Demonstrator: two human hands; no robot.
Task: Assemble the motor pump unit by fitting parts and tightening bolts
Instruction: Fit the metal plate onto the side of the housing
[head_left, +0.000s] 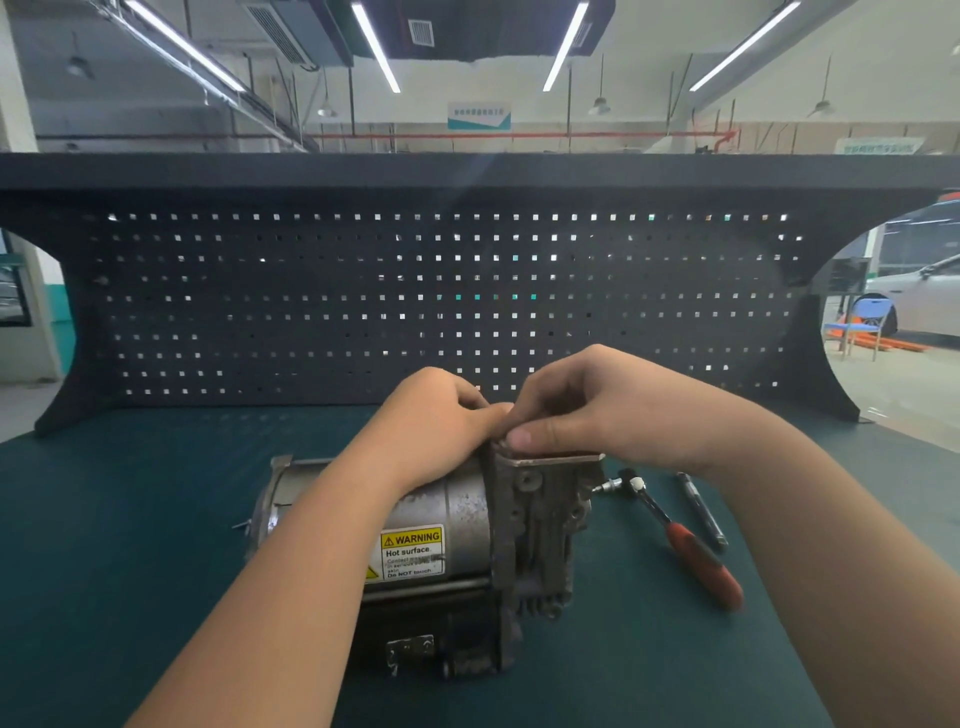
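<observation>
The motor pump unit (467, 525) lies on its side on the green mat, a grey motor cylinder with a yellow warning label joined to a dark cast pump housing (545, 514). A thin flat plate (558, 459) sits on top of the housing. My left hand (441, 421) and my right hand (587, 405) meet above the plate's left corner. Their fingertips are curled together and pinch something small there, which the fingers hide. My right thumb presses near the plate's edge.
A ratchet wrench with a red handle (696, 556) lies on the mat right of the unit, its socket end beside the housing. A dark slim tool (701, 512) lies beyond it. A black pegboard (363, 291) stands along the bench's back edge.
</observation>
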